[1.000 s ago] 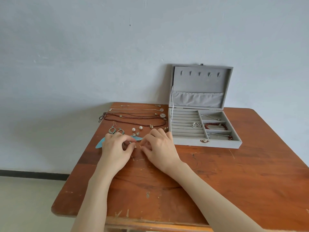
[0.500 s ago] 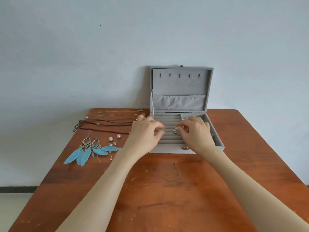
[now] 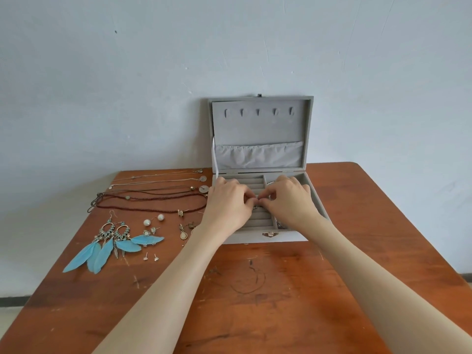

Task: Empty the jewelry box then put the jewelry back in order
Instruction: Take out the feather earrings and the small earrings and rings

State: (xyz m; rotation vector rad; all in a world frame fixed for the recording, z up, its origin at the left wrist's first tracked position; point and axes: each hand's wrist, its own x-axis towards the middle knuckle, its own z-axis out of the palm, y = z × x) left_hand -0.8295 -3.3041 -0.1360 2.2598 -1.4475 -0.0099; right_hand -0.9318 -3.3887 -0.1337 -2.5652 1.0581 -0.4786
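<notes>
The grey jewelry box (image 3: 260, 237) stands open at the back of the table, its lid (image 3: 258, 126) upright against the wall. My left hand (image 3: 227, 203) and my right hand (image 3: 288, 200) hover over the ring rolls on the box's left side. Their fingertips meet in a pinch around a small silver ring (image 3: 255, 207). The hands hide most of the right compartments. Left of the box lie several necklaces (image 3: 153, 195), blue feather earrings (image 3: 112, 241), pearl studs (image 3: 153, 219), drop earrings (image 3: 185, 232) and tiny studs (image 3: 150, 256).
The scratched wooden table (image 3: 255, 302) stands against a pale wall. Its left edge runs close to the feather earrings, and floor shows beyond it. The box's metal clasp (image 3: 270, 234) faces me.
Both hands moved right from the small earrings on the table to the box's ring rolls, then closed in on a ring there. The view shifted toward the box.
</notes>
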